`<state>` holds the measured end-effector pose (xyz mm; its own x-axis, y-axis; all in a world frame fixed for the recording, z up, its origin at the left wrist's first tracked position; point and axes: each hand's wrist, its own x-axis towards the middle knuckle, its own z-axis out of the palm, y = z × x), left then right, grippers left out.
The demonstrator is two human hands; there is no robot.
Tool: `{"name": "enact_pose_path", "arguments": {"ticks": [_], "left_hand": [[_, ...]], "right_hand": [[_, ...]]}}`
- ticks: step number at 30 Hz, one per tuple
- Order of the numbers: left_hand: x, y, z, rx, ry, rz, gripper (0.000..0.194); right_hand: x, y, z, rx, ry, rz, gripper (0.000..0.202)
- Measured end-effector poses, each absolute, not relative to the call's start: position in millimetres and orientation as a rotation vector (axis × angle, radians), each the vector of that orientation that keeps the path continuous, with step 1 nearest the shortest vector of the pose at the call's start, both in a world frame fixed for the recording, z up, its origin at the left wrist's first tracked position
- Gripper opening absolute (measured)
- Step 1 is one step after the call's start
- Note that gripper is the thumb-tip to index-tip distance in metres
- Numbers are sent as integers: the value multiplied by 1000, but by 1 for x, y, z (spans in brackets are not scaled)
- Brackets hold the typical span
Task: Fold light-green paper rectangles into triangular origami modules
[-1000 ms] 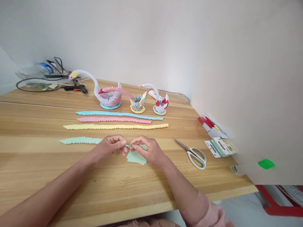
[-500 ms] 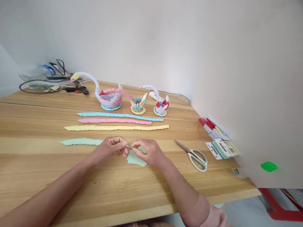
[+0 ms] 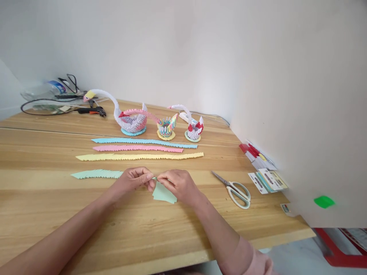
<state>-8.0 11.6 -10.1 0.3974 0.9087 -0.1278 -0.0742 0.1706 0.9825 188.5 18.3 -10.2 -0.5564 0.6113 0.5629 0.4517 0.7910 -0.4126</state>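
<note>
Between my fingertips is a small folded piece of green paper [image 3: 154,178]. My left hand [image 3: 138,178] pinches its left end. From the other side, my right hand [image 3: 178,184] is closed on its right end. Under my right fingers lie pale green paper slips [image 3: 164,194], partly covered by the hand. Left of my left hand rests a row of folded green pieces [image 3: 96,174], its right end hidden behind the wrist. Beyond the hands, a yellow row [image 3: 140,156], a pink row [image 3: 137,148] and a blue row [image 3: 143,142] of folded pieces lie side by side.
Three folded-paper swans stand at the back: a large white one [image 3: 133,124], a multicoloured one [image 3: 166,129] and a small white one [image 3: 194,131]. Scissors [image 3: 236,191] lie to the right, near paper packets [image 3: 268,181]. A glue gun [image 3: 93,111] and a plastic bottle [image 3: 43,91] sit back left.
My right fingers have closed in further on the small green paper, the thumb drawing up towards the fingers. The whole view has shifted slightly; the things on the table stay put.
</note>
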Motion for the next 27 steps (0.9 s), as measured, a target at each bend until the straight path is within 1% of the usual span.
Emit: {"name": "enact_pose_path", "arguments": {"ticks": [11,17,23,27], "left_hand": [[-5,10,-5,1245,977,846,22],[-6,10,0,1404,1034,739,35],[-6,10,-1,1430,999,752,37],[-3,10,-3,1470,1033,736,39]], "right_hand": [[182,17,-9,-794,-2240,51,21],[182,18,-8,-819,-2255,-54,23],[184,19,-4,-803,-2267,71,22],[182,19,-6,-818,-2267,91,21]]}}
